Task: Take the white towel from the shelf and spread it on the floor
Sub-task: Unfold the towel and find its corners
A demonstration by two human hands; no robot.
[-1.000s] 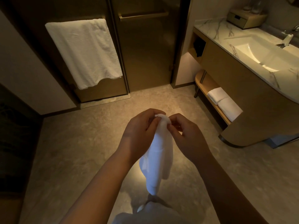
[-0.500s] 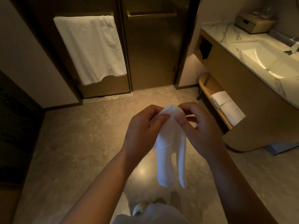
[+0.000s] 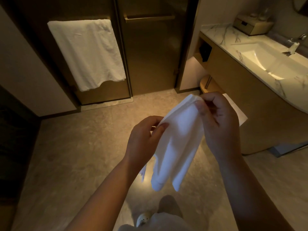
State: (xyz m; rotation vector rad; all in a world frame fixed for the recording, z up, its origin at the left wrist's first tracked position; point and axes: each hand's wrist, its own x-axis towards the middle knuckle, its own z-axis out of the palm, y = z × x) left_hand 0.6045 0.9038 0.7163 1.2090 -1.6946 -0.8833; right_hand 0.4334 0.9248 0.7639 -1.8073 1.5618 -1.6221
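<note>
A small white towel (image 3: 178, 144) hangs in folds in front of me, above the tan stone floor (image 3: 75, 155). My left hand (image 3: 143, 139) pinches its lower-left top edge between thumb and fingers. My right hand (image 3: 218, 120) pinches the upper corner, held higher and farther right. The top edge is stretched slantwise between the two hands, and the rest droops in two hanging lobes. The low wooden shelf (image 3: 205, 83) under the vanity lies behind my right hand, with another folded white towel (image 3: 238, 112) partly hidden on it.
A large white towel (image 3: 86, 54) hangs on a rail on the dark door at the back left. A second door with a bar handle (image 3: 150, 19) stands beside it. The marble vanity with sink (image 3: 266, 60) curves along the right. My feet (image 3: 145, 219) show below.
My hands have drawn apart, the right one rising to the right, and the bunched towel has opened out along its top edge. The view has shifted slightly.
</note>
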